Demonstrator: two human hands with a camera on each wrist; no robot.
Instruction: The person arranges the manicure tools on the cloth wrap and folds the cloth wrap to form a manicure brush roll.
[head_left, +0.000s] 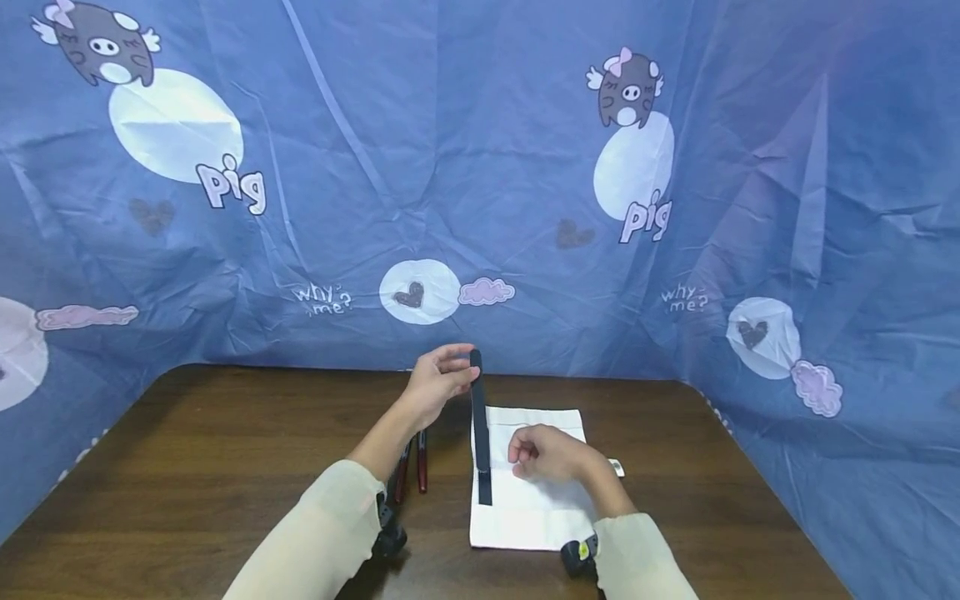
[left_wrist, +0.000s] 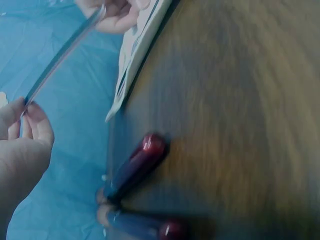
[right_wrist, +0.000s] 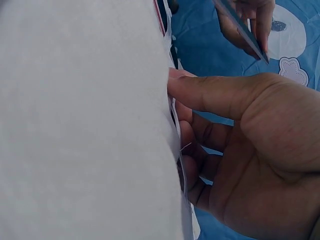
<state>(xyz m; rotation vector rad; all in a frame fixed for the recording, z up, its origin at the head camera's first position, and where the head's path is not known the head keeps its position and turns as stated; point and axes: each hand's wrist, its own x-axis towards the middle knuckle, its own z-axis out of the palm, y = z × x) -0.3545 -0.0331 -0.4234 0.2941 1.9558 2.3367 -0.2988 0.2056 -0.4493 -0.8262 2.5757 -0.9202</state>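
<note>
A long flat black strap (head_left: 481, 417) stands up from the left side of a white folded cloth piece (head_left: 528, 529). My left hand (head_left: 438, 383) pinches its top end between thumb and fingers; in the left wrist view, the strap (left_wrist: 62, 52) runs in a slight bow towards my other hand. Below it, a black band (head_left: 485, 490) lies flat on the cloth. Over the cloth, my right hand (head_left: 551, 454) has its fingers curled. In the right wrist view, its thumb (right_wrist: 210, 92) reaches the fabric edge, and the cloth hides the fingertips, so I cannot tell whether they grip it.
Two dark red and black pens (head_left: 422, 462) lie left of the cloth on the brown wooden table (head_left: 247, 467). A small white tag (head_left: 617, 467) sticks out at the cloth's right edge. Behind the table hangs a blue printed curtain (head_left: 480, 183).
</note>
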